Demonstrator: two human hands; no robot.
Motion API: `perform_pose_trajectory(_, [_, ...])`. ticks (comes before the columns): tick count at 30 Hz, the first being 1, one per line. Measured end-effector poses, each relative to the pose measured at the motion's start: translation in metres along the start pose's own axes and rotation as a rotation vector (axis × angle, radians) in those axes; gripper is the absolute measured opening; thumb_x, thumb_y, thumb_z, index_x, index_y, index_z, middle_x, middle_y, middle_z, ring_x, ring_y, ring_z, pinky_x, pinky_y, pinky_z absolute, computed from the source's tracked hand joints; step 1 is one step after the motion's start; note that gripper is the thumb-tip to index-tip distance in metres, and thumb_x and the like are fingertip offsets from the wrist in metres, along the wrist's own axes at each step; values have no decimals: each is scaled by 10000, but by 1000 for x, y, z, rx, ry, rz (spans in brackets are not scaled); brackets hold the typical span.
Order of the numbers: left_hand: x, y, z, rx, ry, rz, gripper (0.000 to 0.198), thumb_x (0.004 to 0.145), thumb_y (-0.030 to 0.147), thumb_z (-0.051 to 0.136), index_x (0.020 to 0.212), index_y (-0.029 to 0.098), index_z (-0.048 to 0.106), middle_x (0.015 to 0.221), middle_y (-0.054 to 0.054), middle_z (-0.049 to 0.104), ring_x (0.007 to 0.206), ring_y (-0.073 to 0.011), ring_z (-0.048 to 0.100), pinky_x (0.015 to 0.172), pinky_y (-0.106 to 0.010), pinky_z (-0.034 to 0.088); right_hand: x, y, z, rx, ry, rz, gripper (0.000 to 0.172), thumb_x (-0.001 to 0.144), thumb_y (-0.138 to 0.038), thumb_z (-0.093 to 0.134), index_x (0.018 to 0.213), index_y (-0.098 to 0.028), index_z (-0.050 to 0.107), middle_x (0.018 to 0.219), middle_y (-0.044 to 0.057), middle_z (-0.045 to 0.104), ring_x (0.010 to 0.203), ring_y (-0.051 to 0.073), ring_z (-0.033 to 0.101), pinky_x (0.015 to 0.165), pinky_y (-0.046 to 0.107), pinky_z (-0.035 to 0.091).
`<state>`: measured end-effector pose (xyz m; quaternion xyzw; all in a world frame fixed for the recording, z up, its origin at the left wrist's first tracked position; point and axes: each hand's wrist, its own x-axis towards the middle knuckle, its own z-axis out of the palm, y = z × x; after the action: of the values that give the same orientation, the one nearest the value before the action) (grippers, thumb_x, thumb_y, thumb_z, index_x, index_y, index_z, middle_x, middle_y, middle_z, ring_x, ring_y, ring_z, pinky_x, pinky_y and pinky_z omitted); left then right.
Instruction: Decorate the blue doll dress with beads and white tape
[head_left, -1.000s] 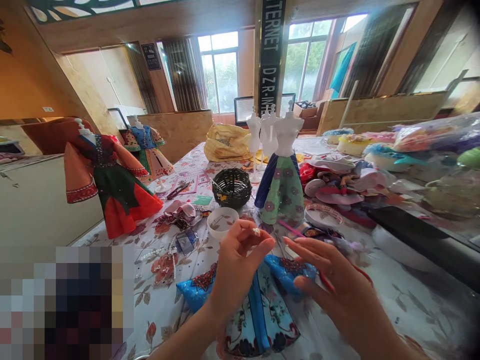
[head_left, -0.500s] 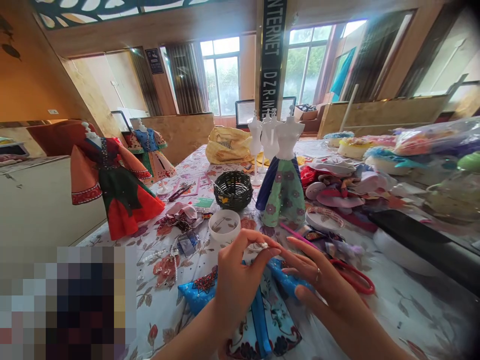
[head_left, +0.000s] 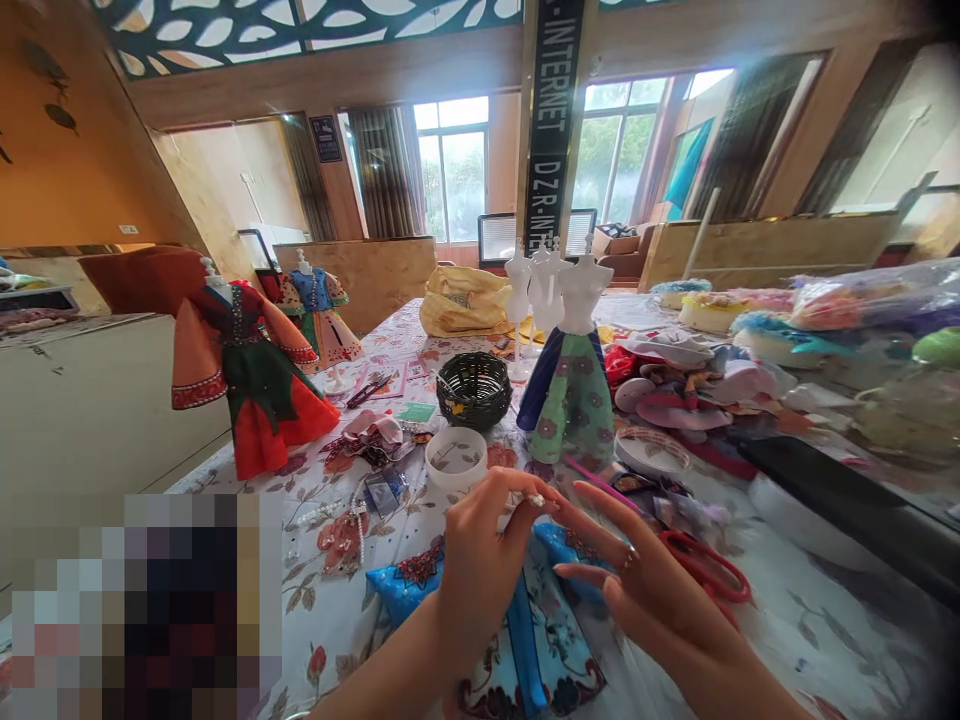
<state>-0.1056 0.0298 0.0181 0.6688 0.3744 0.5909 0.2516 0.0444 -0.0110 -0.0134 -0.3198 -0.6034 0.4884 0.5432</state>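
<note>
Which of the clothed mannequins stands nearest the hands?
The bare-torsoed mannequin in the flowered green skirt; the two in sleeved outfits stand farther left.

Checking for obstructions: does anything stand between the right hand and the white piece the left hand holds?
No separate object visibly does: the left hand pinches the white piece close by the right hand, and the blue garment lies below both hands.

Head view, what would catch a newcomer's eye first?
Probably the red, green and orange dress at the left. Next, the white mannequin in a green-and-blue skirt, right of the dark basket. Front and center, the left hand pinches a small white piece beside the open right hand, above a blue garment.
</note>
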Motion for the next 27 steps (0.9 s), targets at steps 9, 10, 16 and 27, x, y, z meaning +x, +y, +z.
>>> perform_pose_trajectory(9, [5, -7, 1, -82, -39, -149, 147, 789, 160, 638, 755, 224, 510, 737, 23, 630, 740, -153, 624, 722, -255, 463, -2, 8, 8, -157, 69, -11, 466, 888, -438, 474, 1347, -404, 400, 1421, 45, 482, 1344, 258, 371, 873, 450, 530])
perform_pose_trajectory(10, [6, -7, 1, -101, -50, -165, 155, 784, 154, 637, 751, 222, 502, 732, 24, 616, 741, -152, 617, 722, -255, 462, -2, 8, 8, -172, 68, -8, 468, 883, -420, 488, 1344, -408, 407, 1423, 40, 480, 1347, 260, 366, 886, 458, 523])
perform_pose_trajectory(16, [11, -8, 1, -283, -108, -301, 212, 738, 115, 651, 750, 208, 461, 722, 29, 600, 727, -131, 603, 734, -257, 473, -5, 3, 5, -233, 39, -19, 416, 917, -376, 476, 1331, -385, 437, 1456, 21, 438, 1345, 235, 375, 974, 443, 478])
perform_pose_trajectory(27, [14, -7, -5, -579, -182, -557, 398, 588, 160, 811, 779, 197, 464, 639, 32, 679, 592, -122, 640, 640, -251, 500, 15, -7, -15, -551, 294, 17, 171, 793, -423, 659, 887, -281, 676, 872, -2, 710, 706, 186, 678, 651, 310, 561])
